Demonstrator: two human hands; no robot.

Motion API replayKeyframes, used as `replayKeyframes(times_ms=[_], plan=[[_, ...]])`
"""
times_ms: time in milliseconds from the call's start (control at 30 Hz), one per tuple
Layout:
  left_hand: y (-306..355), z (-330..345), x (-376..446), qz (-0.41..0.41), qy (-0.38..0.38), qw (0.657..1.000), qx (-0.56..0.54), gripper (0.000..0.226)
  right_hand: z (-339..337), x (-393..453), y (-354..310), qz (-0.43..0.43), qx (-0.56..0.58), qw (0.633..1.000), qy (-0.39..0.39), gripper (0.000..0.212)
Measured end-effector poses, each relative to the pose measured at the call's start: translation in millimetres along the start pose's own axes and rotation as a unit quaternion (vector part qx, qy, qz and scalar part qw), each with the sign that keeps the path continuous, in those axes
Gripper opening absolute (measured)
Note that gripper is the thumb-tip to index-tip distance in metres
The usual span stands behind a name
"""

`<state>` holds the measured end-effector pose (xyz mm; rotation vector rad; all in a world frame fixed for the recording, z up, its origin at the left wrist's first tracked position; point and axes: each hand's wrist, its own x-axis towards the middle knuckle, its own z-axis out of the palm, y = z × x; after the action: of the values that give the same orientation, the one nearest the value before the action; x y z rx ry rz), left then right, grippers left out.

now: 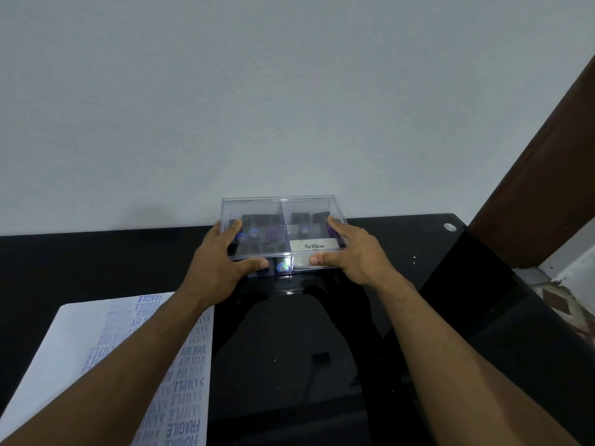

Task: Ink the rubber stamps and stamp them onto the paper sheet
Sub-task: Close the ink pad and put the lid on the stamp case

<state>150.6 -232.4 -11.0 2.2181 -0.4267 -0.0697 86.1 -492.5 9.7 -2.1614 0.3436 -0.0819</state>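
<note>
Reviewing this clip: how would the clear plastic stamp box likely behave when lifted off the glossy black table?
The clear box looks rigid, with straight walls, so it should hold shape. The left hand and right hand grip its smooth sides, which may be slippery. The stamps inside look loose and would probably shift if tilted.

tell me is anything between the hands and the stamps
Yes: the clear box lid is closed over the stamps. The left hand and right hand hold the box by its ends on the black table, touching plastic only.
</note>
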Motion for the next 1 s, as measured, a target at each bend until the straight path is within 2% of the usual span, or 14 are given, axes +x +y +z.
replayKeyframes(times_ms=[233, 400, 600, 700, 867, 1000], plan=[[0, -1, 1, 0.001, 0.003, 1.000, 0.016, 0.101, 0, -2, -2, -0.001, -0.031, 1.000, -0.002, 0.104], [4, -9, -18, 0.020, 0.000, 0.999, 0.041, 0.103, 7, -19, -16, -0.013, -0.185, 0.982, 0.035, 0.098], [-5, -37, -102, 0.013, 0.002, 0.992, 0.126, 0.088, 40, -84, -45, -0.073, -0.293, 0.952, 0.062, 0.091], [-17, -55, -150, -0.023, -0.006, 0.981, 0.190, 0.086, 68, -130, -63, -0.075, -0.279, 0.956, 0.046, 0.086], [-35, -92, -229, -0.048, -0.008, 0.973, 0.227, 0.079, 123, -206, -87, -0.059, -0.240, 0.968, -0.035, 0.083], [-54, -116, -276, -0.064, 0.002, 0.962, 0.267, 0.071, 163, -258, -96, -0.057, -0.227, 0.970, -0.066, 0.080]])
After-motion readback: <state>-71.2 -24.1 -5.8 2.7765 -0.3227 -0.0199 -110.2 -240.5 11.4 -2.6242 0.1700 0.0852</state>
